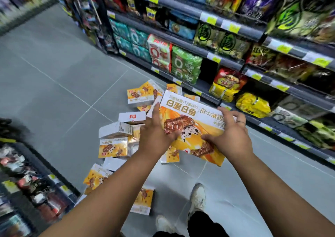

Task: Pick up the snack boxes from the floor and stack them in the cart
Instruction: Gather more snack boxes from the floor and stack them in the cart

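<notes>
Pick step: left hand (155,133) and right hand (228,137) clamp one snack box (194,120) by its sides, lifted above the floor pile (116,137). Cart not visible; next, turn and find it.

Orange-white snack box (192,126) aloft, tilted, face up; matching boxes (113,147) scattered on floor (54,77) beneath.

orange-and-white snack boxes (192,124); grey tiled floor (54,70); white shoes (197,198)
</notes>
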`<state>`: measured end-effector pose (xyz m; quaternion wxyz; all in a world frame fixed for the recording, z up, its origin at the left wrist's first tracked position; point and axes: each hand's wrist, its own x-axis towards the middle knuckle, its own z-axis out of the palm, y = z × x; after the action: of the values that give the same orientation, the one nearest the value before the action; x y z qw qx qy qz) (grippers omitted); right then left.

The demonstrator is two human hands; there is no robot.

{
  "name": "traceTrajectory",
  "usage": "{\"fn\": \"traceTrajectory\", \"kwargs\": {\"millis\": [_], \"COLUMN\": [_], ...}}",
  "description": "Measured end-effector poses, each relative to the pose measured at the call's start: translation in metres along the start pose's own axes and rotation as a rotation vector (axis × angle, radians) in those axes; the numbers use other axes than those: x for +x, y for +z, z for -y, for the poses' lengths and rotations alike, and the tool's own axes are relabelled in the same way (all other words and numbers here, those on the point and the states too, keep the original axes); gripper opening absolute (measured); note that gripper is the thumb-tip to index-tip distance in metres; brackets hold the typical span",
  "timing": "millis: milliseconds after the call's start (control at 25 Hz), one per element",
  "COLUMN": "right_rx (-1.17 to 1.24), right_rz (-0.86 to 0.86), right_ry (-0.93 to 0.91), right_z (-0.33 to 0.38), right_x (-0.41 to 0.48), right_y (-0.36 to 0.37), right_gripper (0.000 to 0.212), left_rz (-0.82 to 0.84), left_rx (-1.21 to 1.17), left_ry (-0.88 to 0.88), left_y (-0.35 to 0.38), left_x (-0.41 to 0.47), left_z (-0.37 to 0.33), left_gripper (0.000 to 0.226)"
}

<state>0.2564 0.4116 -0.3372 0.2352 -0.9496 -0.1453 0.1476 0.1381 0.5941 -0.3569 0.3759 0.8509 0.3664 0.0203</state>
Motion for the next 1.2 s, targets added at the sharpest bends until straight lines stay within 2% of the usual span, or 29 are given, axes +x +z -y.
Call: {"fn": "traceTrajectory", "kwargs": {"millis": [280,520,920,1200], "right_rx": [0.061,0.115,0.012,0.010], "right_rz": [-0.174,-0.298,-0.467,-0.555], "right_ry": [0.116,0.195,0.351,0.584], "right_z": [-0.035,-0.094,-0.281,-0.412], "right_x": [-0.036,-0.049,-0.074,-0.099], "right_y": [-0.089,-0.176,-0.358,-0.441], "right_gripper": [0.100,0.100,0.102,0.100], "left_rz": [0.040,0.050,0.150,0.367], "left_rx": [0.085,0.175,0.248,0.376], "left_ry": [0.242,0.378,0.672,0.929], "left_y": [-0.004,0.028,0.175,0.297], "left_x": [-0.021,-0.041,-0.112,-0.142], "left_z": [-0.101,-0.209,-0.433,-0.562], "left_gripper": [0.111,0.114,0.112,0.109]}}
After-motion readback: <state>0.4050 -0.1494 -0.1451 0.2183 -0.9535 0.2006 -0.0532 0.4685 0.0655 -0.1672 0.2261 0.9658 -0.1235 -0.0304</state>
